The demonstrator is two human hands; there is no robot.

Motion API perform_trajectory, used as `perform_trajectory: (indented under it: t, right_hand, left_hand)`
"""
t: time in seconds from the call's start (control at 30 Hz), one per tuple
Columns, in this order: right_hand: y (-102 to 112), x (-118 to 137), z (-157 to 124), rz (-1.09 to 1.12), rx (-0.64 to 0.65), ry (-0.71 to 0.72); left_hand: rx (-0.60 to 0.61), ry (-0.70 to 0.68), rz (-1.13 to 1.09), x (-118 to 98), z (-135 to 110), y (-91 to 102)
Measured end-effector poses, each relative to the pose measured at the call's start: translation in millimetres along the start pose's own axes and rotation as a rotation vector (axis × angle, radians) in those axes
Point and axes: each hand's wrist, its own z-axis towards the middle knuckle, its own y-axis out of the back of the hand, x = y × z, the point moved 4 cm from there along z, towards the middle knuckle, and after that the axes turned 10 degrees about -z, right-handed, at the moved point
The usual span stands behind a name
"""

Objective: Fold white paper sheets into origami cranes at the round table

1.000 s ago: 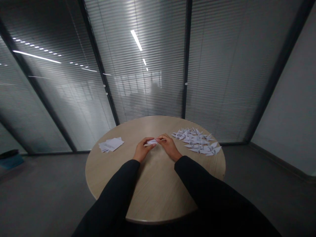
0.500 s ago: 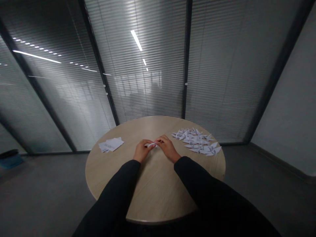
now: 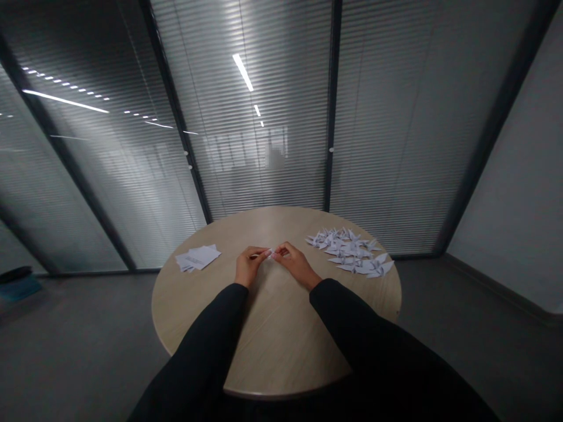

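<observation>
A small piece of folded white paper (image 3: 270, 254) is pinched between my two hands above the middle of the round table (image 3: 285, 340). My left hand (image 3: 248, 265) grips its left side between thumb and fingers. On the other side, the fingertips of my right hand (image 3: 295, 264) are closed on it. Most of the paper is hidden by the fingers, so its folded shape does not show clearly. To the right lies a spread of several folded white paper cranes (image 3: 352, 252). Flat white paper sheets (image 3: 200, 257) lie in a loose stack to the left.
Behind the table stands a glass partition with closed blinds (image 3: 264, 176) and dark frame posts. A white wall (image 3: 519, 205) rises at the right. A blue bin (image 3: 20, 286) with a dark rim sits on the grey floor at the far left.
My left hand has shifted slightly left and its fingers have changed position on the paper. Less of the folded paper shows between the hands. The cranes and the sheets lie as before.
</observation>
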Motion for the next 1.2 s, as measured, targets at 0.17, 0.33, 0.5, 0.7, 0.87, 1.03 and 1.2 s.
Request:
perform_trajectory:
  t: [0.17, 0.33, 0.5, 0.7, 0.87, 1.03, 1.2]
  right_hand:
    - [-4, 2, -2, 0.000, 0.091, 0.024]
    - [-2, 3, -1, 0.032, 0.078, 0.052]
    - [-2, 1, 0, 0.045, 0.061, 0.064]
    - [0, 2, -1, -0.028, 0.055, 0.061]
    - [2, -1, 0, -0.081, 0.014, 0.042]
    - [2, -6, 1, -0.063, -0.041, 0.035]
    - [2, -3, 1, -0.051, -0.015, 0.056]
  left_hand:
    - [0.017, -0.047, 0.020, -3, -1, -1.9]
    - [0.044, -0.064, 0.034, -1, -1, -3.9]
    - [0.085, -0.058, 0.045, -2, -2, -6.4]
    - [0.125, -0.061, 0.080, -5, -4, -8.9]
    - [0.135, -0.056, 0.109, -9, -5, -9.6]
    - [0.140, -0.048, 0.109, -10, -6, -10.1]
    - [0.169, -0.053, 0.096, -6, -6, -11.2]
